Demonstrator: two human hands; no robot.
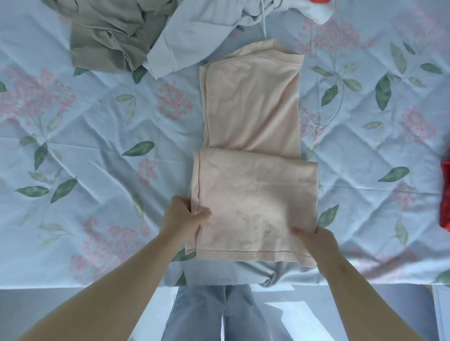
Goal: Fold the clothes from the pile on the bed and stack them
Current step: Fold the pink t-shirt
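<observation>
Our left hand (181, 219) and right hand (316, 241) each grip a near corner of the part-folded peach garment (250, 116) on the bed (97, 151); the pile (126, 36) beyond it is not yet folded.

Clothes, 6 in all: 1 peach garment (253, 155), 1 olive garment (104, 34), 1 pale grey hoodie (194, 31) w/ 1 drawstring (264, 23), 1 white piece (319, 13), 2 red: top red bit (320, 1) & rt-edge red bit (445, 197), both cut off, kind unclear. Grips, 2: left grip (181, 216), right grip (316, 243). Bed (97, 146): 1
</observation>
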